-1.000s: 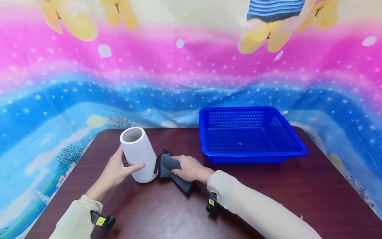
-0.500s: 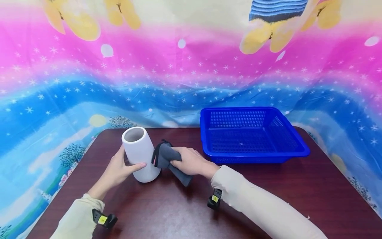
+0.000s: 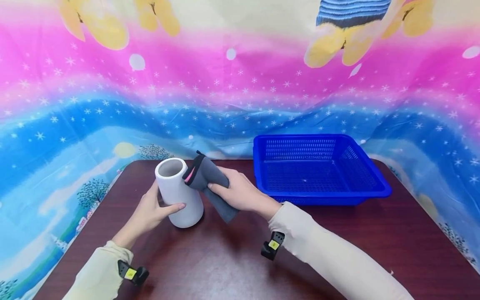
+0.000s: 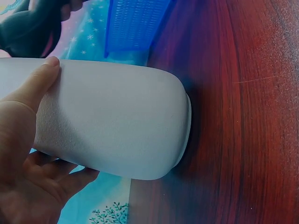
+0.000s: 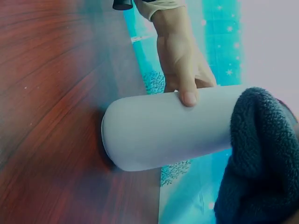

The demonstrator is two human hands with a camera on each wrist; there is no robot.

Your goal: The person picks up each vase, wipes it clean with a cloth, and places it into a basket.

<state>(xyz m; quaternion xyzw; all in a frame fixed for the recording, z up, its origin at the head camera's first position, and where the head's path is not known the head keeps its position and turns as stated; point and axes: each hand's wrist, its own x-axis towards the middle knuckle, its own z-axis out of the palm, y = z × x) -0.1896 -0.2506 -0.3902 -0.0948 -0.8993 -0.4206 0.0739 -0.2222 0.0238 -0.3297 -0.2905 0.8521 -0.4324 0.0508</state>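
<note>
A white vase [image 3: 183, 200] with a round open top stands on the brown table, its base at the wood. My left hand [image 3: 148, 210] grips its left side, thumb across the front and the other fingers behind, as the left wrist view shows. In my right hand [image 3: 240, 189] is a folded dark grey cloth [image 3: 215, 175] with black edging and a bit of pink, pinched between thumb and fingers. The cloth's edge overlaps the vase's upper right side, just below the rim. In the right wrist view the fuzzy cloth [image 5: 257, 149] covers the vase's upper end.
A blue plastic basket [image 3: 322, 193] with perforated walls stands at the back right of the table [image 3: 232, 266], close beyond the right hand. A printed curtain [image 3: 225, 96] in pink and blue hangs behind the table's far edge.
My right hand has moved the cloth up along the vase's right side, from near its base to just under the rim. The left hand keeps its grip, and the vase stays nearly in place.
</note>
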